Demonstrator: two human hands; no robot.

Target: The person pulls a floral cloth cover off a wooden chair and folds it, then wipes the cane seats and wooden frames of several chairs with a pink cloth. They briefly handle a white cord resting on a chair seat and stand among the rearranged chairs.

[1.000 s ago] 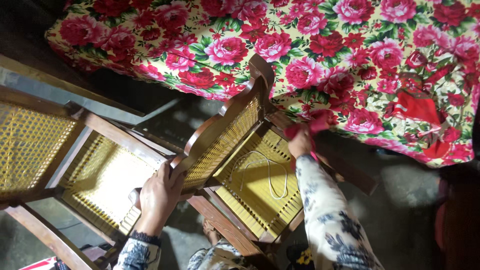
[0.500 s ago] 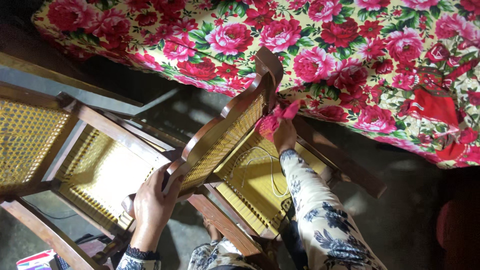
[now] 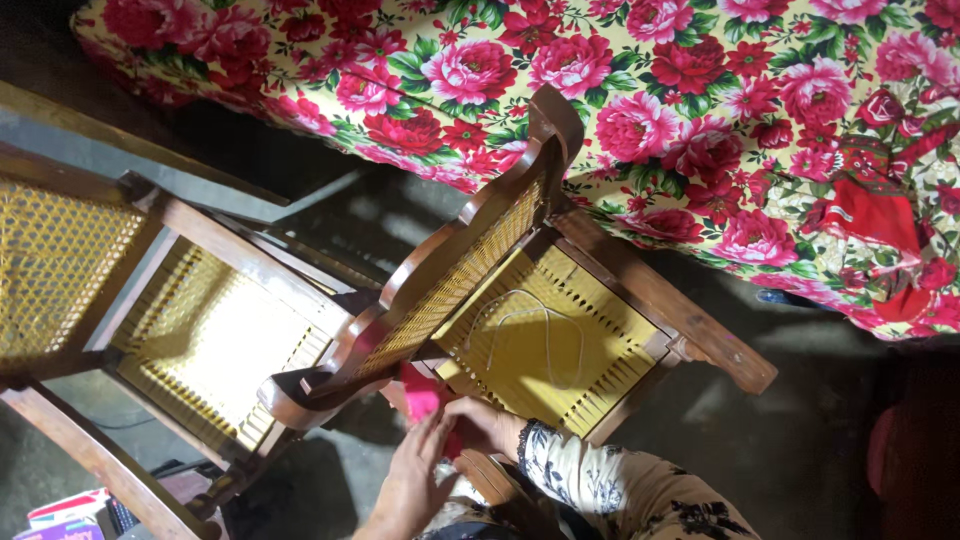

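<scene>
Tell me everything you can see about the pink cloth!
The pink cloth is small, bright pink and crumpled, looking soft like fabric. It sits low by the wooden chair, beside the near corner of its yellow woven seat, under the curved armrest. The left hand touches it from below and the right hand grips it from the side. Part of it is hidden between them.

Chair (image 3: 470, 250): polished dark wood frame, glossy, with woven yellow cane seat and back. Rag (image 3: 420, 392): soft pink cloth. Bedspread (image 3: 700, 110): matt printed floral cloth.
</scene>
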